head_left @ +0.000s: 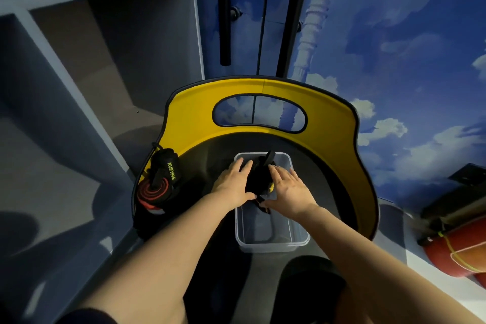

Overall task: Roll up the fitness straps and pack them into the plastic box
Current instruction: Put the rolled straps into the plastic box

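Pressing down with both hands on a black rolled strap bundle (pixel 259 179) at the far end of the clear plastic box (pixel 271 243). Left hand (pixel 232 183) flat against the bundle's left side, fingers straight and pointing away, thumb tucked along the near edge of the bundle; not curled round it. Right hand (pixel 288 187) flat on the bundle's right side, fingers spread and straight, thumb angled toward the left hand's thumb; also no wrap or pinch visible. Bundle sandwiched between the two palms, sitting inside the box rim, with a loose black strap tail (pixel 270 157) sticking up past the fingertips and a small yellow label (pixel 271 188) showing beside the right palm. Another short strap end (pixel 263 205) hanging down below the thumbs into the box. Near half of the box holding only a dark loop against its wall. Box resting on the black seat of a yellow-backed chair (pixel 263 98). Second strap roll (pixel 160 181), black with red-orange edges and green XUEYING lettering, lying on the seat's left edge, well apart from the box. Grey shelving (pixel 92 60) to the left, blue sky-and-cloud wall (pixel 394 47) behind, red fire extinguisher (pixel 457 252) at the right edge.
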The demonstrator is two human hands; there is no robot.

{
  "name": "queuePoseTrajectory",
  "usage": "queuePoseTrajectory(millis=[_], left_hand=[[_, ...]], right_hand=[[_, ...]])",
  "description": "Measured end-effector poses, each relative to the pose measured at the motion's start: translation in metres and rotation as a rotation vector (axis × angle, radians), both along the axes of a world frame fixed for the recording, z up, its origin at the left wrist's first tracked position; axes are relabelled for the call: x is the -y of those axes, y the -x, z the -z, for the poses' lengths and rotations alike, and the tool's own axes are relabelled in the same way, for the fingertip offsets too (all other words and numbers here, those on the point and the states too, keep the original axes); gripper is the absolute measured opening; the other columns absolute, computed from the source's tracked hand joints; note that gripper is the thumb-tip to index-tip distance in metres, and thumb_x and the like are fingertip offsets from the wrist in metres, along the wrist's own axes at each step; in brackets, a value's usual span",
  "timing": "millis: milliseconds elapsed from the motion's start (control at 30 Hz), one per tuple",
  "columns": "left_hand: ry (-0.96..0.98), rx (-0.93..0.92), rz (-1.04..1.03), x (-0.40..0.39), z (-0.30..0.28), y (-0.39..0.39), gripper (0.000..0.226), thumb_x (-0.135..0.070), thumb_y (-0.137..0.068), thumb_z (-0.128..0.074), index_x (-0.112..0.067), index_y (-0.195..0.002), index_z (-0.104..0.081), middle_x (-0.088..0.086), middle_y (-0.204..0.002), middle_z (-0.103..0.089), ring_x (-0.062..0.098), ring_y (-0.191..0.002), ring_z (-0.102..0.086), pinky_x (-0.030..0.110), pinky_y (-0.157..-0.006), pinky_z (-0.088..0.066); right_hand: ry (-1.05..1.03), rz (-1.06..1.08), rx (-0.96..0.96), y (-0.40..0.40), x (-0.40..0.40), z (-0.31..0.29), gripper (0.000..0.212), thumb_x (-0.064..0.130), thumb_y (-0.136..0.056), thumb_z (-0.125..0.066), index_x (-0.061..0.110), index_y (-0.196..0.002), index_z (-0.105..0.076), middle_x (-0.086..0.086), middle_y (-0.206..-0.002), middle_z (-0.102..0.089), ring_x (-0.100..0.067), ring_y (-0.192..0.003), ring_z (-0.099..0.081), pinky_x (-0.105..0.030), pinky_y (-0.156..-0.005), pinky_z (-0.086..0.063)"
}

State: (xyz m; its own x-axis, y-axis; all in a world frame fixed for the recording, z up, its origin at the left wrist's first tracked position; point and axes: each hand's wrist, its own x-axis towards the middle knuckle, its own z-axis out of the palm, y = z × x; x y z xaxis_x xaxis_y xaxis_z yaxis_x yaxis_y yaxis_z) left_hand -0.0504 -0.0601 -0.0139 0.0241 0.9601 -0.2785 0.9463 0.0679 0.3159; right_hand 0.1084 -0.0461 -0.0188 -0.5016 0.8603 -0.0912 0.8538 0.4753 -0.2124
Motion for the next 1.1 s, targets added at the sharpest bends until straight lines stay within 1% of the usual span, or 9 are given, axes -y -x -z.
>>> queuePoseTrajectory(millis=[167,400,500,633,700,833,867,967,1100], left_hand=[[-0.012,-0.022,-0.075,0.023,-0.008,0.034,0.083,-0.036,-0.088,-0.061,-0.025,-0.151,-0.008,0.000,-0.159,-0.001,0.027,-0.144,-0.016,0.041,-0.114,-0.027],[0.006,-0.052,-0.210,0.059,-0.009,0.101,0.079,-0.035,-0.089,-0.060,-0.027,-0.150,-0.012,-0.002,-0.158,-0.003,0.029,-0.143,-0.019,0.043,-0.113,-0.028],[-0.013,-0.050,-0.293,0.071,-0.005,0.126,0.078,-0.034,-0.088,-0.062,-0.025,-0.149,-0.015,0.002,-0.157,-0.010,0.029,-0.141,-0.024,0.043,-0.110,-0.033],[-0.108,-0.052,-0.435,0.083,-0.004,0.147,0.077,-0.032,-0.085,-0.065,-0.020,-0.147,-0.021,0.007,-0.147,-0.023,0.029,-0.135,-0.028,0.041,-0.106,-0.037],[-0.088,-0.049,-0.523,0.086,-0.003,0.153,0.080,-0.035,-0.083,-0.068,-0.016,-0.145,-0.023,0.011,-0.144,-0.026,0.030,-0.133,-0.030,0.040,-0.104,-0.037],[0.013,0.056,-0.658,0.088,0.006,0.159,0.077,-0.037,-0.077,-0.073,-0.008,-0.136,-0.033,0.013,-0.138,-0.034,0.030,-0.125,-0.044,0.040,-0.097,-0.043],[0.037,0.078,-0.673,0.088,0.008,0.159,0.077,-0.038,-0.077,-0.073,-0.007,-0.135,-0.033,0.013,-0.137,-0.036,0.031,-0.124,-0.046,0.040,-0.096,-0.044],[0.054,0.122,-0.706,0.085,0.012,0.157,0.076,-0.037,-0.078,-0.073,-0.008,-0.136,-0.034,0.014,-0.134,-0.036,0.032,-0.121,-0.049,0.040,-0.096,-0.045],[0.035,0.199,-0.748,0.079,0.014,0.153,0.074,-0.032,-0.077,-0.074,-0.005,-0.135,-0.035,0.015,-0.135,-0.031,0.032,-0.116,-0.052,0.037,-0.099,-0.044]], right_hand=[[-0.010,-0.047,-0.017,0.023,0.011,-0.011,0.091,0.047,-0.084,-0.061,0.010,-0.150,-0.010,-0.008,-0.157,-0.018,-0.020,-0.146,-0.013,-0.032,-0.118,-0.001],[0.013,-0.154,-0.022,0.073,0.028,-0.018,0.091,0.047,-0.086,-0.060,0.010,-0.150,-0.008,-0.008,-0.157,-0.015,-0.021,-0.145,-0.012,-0.030,-0.117,0.000],[0.041,-0.185,-0.032,0.096,0.032,-0.015,0.091,0.048,-0.086,-0.060,0.011,-0.150,-0.008,-0.007,-0.157,-0.016,-0.021,-0.145,-0.012,-0.030,-0.118,-0.001],[0.098,-0.215,-0.056,0.124,0.038,-0.014,0.087,0.044,-0.087,-0.060,0.012,-0.151,-0.010,-0.006,-0.157,-0.018,-0.023,-0.145,-0.014,-0.029,-0.117,-0.003],[0.151,-0.218,-0.060,0.138,0.041,-0.015,0.087,0.041,-0.087,-0.061,0.013,-0.151,-0.010,-0.005,-0.157,-0.017,-0.026,-0.144,-0.015,-0.030,-0.117,-0.007],[0.295,-0.189,-0.106,0.167,0.042,-0.004,0.089,0.035,-0.084,-0.067,0.015,-0.151,-0.011,-0.005,-0.156,-0.020,-0.027,-0.139,-0.029,-0.035,-0.109,-0.030],[0.339,-0.179,-0.120,0.174,0.042,-0.001,0.089,0.032,-0.084,-0.068,0.015,-0.151,-0.011,-0.006,-0.156,-0.021,-0.026,-0.139,-0.031,-0.036,-0.109,-0.033],[0.439,-0.164,-0.157,0.192,0.040,0.007,0.088,0.019,-0.083,-0.069,0.010,-0.149,-0.013,-0.012,-0.152,-0.027,-0.026,-0.138,-0.031,-0.033,-0.111,-0.030],[0.428,-0.134,-0.200,0.202,0.036,0.013,0.083,0.009,-0.082,-0.068,0.006,-0.148,-0.018,-0.015,-0.149,-0.033,-0.027,-0.137,-0.033,-0.030,-0.110,-0.028]])
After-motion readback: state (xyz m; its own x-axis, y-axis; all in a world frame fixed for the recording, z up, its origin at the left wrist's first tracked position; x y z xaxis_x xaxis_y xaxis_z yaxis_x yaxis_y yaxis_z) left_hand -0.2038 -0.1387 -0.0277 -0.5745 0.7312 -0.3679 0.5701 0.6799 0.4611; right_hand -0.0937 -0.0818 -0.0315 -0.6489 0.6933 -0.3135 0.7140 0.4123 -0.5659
